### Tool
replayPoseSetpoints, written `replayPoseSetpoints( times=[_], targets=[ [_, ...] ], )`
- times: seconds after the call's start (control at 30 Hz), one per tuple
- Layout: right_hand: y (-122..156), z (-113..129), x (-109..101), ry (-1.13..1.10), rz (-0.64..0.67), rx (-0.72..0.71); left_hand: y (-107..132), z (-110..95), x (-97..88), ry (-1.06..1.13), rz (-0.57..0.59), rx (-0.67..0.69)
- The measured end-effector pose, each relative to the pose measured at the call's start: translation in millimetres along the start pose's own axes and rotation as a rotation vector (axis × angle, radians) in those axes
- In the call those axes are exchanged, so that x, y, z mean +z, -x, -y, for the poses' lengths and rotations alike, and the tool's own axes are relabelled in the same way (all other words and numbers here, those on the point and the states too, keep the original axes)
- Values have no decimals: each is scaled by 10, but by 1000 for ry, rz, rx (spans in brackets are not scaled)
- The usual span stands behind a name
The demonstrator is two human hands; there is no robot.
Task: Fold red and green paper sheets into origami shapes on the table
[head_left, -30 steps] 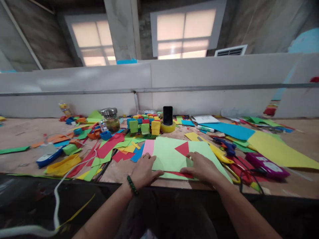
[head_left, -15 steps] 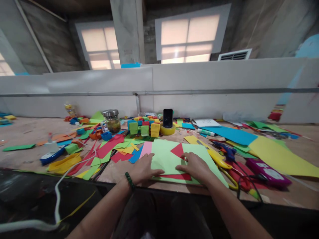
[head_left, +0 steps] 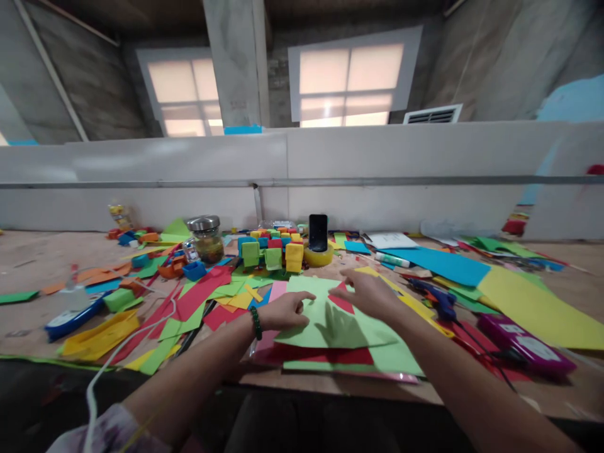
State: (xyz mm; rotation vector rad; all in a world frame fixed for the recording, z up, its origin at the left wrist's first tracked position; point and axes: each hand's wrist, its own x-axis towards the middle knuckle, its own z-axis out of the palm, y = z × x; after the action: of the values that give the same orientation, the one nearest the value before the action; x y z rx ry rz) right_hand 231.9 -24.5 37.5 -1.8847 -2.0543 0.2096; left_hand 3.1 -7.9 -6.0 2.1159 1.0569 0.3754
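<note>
A light green paper sheet [head_left: 330, 327] lies folded at the near edge of the table, on top of a red sheet [head_left: 330, 356] and another green sheet [head_left: 396, 360]. My left hand [head_left: 283, 311], with a green bead bracelet at the wrist, rests on the sheet's left edge, fingers curled with the thumb pointing right. My right hand [head_left: 365, 290] reaches over the far end of the sheet, fingers spread, above a red paper triangle [head_left: 342, 304]. Neither hand grips anything I can see.
Coloured paper scraps litter the wooden table [head_left: 38, 251]. A glass jar [head_left: 206, 238], paper cubes [head_left: 274, 248], a phone on a tape roll [head_left: 318, 234], a blue glue gun [head_left: 436, 297], a purple case [head_left: 523, 343] and a white cable [head_left: 117, 355] surround the sheets.
Both hands moved from the near edge of the green sheet toward its far end. The sheet's near part now lies lifted over the red sheet. The camera tilted slightly.
</note>
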Motion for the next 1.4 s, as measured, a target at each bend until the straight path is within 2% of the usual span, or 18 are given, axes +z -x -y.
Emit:
replayPoseSetpoints(
  times=[0.1,0.23,0.33,0.47,0.67,0.83,1.1,1.17,1.27,1.4],
  targets=[
    [-629,48,-40,-39,-95,56,-105,97,47,147,39,77],
    [-1350,52,161,-46,-238,208,-121,188,97,283,70,151],
    [-1685,84,384,-57,-313,307,-109,214,99,348,115,172],
    [-1911,146,650,-85,-345,406,-125,231,117,425,158,162],
    [-2010,153,842,-64,-426,437,-173,271,183,392,147,133],
    [-2036,151,837,-58,-449,421,-174,277,201,380,129,133],
    [-1983,178,810,-66,-399,409,-170,269,187,428,130,158],
    [-1943,197,730,-62,-378,398,-173,265,184,452,128,158],
    [-1872,213,480,-51,-328,358,-187,274,188,489,109,156],
    [-1576,230,55,-59,-142,201,-190,267,149,445,4,176]
  ],
)
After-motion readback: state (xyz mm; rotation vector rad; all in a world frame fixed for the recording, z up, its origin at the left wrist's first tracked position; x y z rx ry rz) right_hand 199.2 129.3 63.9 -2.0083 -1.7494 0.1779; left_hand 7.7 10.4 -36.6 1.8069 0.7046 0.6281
